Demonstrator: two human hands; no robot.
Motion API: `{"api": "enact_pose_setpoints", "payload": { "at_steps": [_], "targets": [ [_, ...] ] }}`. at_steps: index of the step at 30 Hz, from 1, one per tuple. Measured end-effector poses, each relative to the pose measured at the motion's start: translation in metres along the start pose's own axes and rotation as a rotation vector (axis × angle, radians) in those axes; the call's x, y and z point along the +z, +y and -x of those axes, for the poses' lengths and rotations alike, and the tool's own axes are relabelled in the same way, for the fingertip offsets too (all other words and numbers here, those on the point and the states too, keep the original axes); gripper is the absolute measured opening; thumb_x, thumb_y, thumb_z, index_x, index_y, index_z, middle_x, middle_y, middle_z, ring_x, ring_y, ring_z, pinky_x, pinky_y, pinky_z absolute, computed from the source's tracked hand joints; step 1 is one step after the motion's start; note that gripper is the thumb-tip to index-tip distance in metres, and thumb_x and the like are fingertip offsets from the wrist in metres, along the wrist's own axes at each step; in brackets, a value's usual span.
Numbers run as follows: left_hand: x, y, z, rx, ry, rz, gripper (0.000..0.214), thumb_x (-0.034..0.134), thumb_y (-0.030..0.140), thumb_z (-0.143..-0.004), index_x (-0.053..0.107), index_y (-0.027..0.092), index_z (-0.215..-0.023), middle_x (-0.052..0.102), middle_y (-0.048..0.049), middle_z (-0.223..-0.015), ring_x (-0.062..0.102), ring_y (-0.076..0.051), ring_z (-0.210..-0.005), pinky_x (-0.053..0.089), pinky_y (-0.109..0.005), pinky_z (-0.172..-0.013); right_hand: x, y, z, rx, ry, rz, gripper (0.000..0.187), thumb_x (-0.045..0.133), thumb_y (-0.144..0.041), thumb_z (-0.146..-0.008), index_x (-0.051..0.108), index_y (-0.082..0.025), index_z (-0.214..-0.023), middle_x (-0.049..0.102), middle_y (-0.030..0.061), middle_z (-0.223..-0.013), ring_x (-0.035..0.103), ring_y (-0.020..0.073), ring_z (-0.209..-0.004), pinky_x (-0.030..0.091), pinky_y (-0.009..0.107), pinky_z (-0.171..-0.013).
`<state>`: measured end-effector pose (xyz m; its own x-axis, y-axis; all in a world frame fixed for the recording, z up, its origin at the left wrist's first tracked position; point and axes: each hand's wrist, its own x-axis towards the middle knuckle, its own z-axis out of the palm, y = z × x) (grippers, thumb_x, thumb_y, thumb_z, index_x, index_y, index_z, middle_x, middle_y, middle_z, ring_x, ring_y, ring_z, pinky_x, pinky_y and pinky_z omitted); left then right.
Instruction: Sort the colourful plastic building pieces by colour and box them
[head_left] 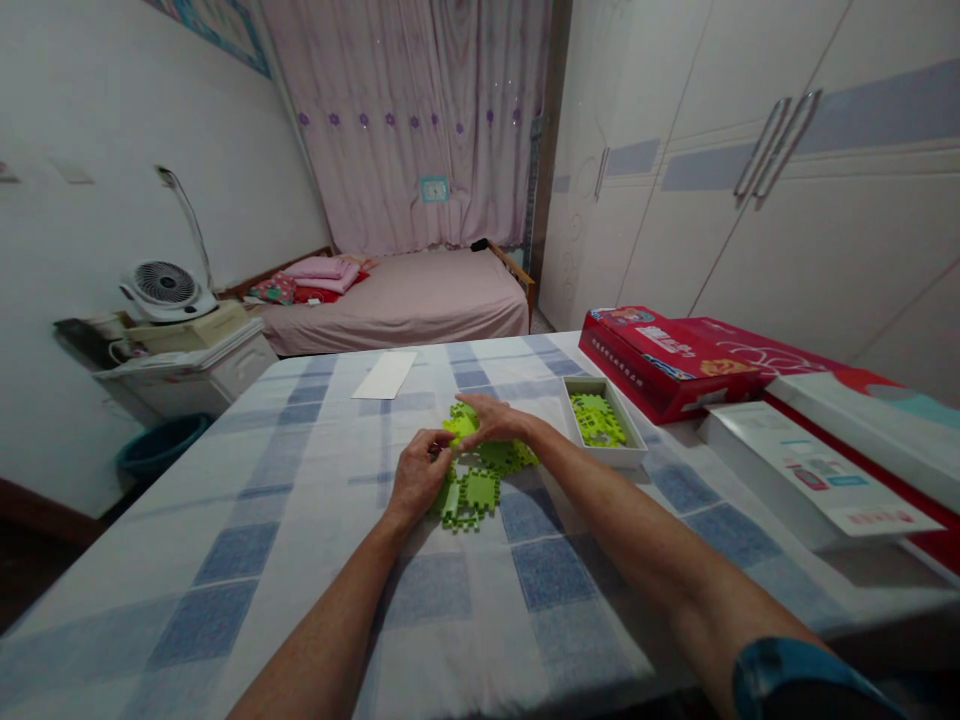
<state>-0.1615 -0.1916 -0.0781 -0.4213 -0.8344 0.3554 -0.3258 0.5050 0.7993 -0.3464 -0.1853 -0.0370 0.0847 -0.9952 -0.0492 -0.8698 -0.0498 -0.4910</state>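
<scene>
My left hand [421, 470] is closed, its fingertips pinched at the left edge of a yellow-green interlocking puzzle piece [454, 426]. From the right, my right hand [487, 418] reaches over the same piece and grips it between thumb and fingers. Its far fingers partly cover the piece. Just below both hands, green notched puzzle pieces [481, 490] lie flat on the checked tablecloth. More yellow-green pieces [514, 457] sit under and beside my right wrist, partly hidden. An open white box [634, 452] to the right holds several similar pieces [596, 420].
A white sheet [385, 375] lies toward the table's far left. Red boxes [667, 360] and a white box lid [825, 470] crowd the right side. Beyond the table stand a bed [420, 300], a fan [166, 288] and wardrobe doors [705, 180].
</scene>
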Motion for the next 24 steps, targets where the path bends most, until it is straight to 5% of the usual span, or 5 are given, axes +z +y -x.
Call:
{"api": "enact_pose_setpoints", "payload": {
  "at_steps": [4,8,13,20,24],
  "targets": [
    [0.001,0.000,-0.001,-0.048,0.015,-0.010,0.025,0.054,0.023,-0.076,0.064,0.017,-0.098,0.066,-0.0048,-0.091,0.061,-0.015,-0.073,0.052,-0.033,-0.074,0.003,-0.005,-0.001,0.016,0.036,0.085,0.099,0.087,-0.042,-0.056,0.043,-0.020,-0.141,0.046,0.0188,-0.139,0.043,0.0367,-0.129,0.038,0.053,-0.102],
    [0.001,-0.001,-0.001,-0.060,0.066,-0.022,0.030,0.053,0.020,-0.076,0.062,0.015,-0.104,0.064,-0.0077,-0.099,0.062,-0.015,-0.075,0.053,-0.033,-0.076,0.017,-0.009,0.008,-0.057,0.174,0.067,0.069,0.080,-0.034,-0.065,0.054,-0.016,-0.126,0.053,0.0131,-0.121,0.056,0.0243,-0.105,0.045,0.036,-0.088],
    [0.001,-0.002,-0.001,-0.048,0.060,-0.009,0.029,0.053,0.020,-0.075,0.063,0.018,-0.103,0.064,-0.0065,-0.100,0.062,-0.014,-0.075,0.053,-0.032,-0.076,0.019,-0.012,0.025,-0.056,0.358,0.072,0.042,0.073,-0.025,-0.072,0.055,-0.017,-0.110,0.054,0.0068,-0.109,0.054,0.0182,-0.094,0.044,0.029,-0.079],
    [-0.002,0.000,0.000,-0.043,0.017,-0.045,0.023,0.052,0.026,-0.076,0.066,0.018,-0.092,0.068,-0.0056,-0.091,0.064,-0.017,-0.075,0.052,-0.034,-0.076,-0.048,0.023,0.088,-0.022,0.751,0.056,0.033,0.067,-0.027,-0.071,0.055,-0.020,-0.101,0.057,0.0055,-0.100,0.055,0.0206,-0.092,0.045,0.034,-0.083],
    [-0.003,0.002,0.000,-0.019,-0.009,-0.054,0.025,0.053,0.032,-0.075,0.067,0.019,-0.091,0.070,-0.0052,-0.091,0.064,-0.018,-0.075,0.052,-0.034,-0.078,-0.075,0.068,0.126,0.197,0.760,0.082,0.037,0.069,-0.033,-0.069,0.058,-0.018,-0.101,0.060,0.0062,-0.098,0.058,0.0221,-0.089,0.046,0.036,-0.082]
  ]
}}
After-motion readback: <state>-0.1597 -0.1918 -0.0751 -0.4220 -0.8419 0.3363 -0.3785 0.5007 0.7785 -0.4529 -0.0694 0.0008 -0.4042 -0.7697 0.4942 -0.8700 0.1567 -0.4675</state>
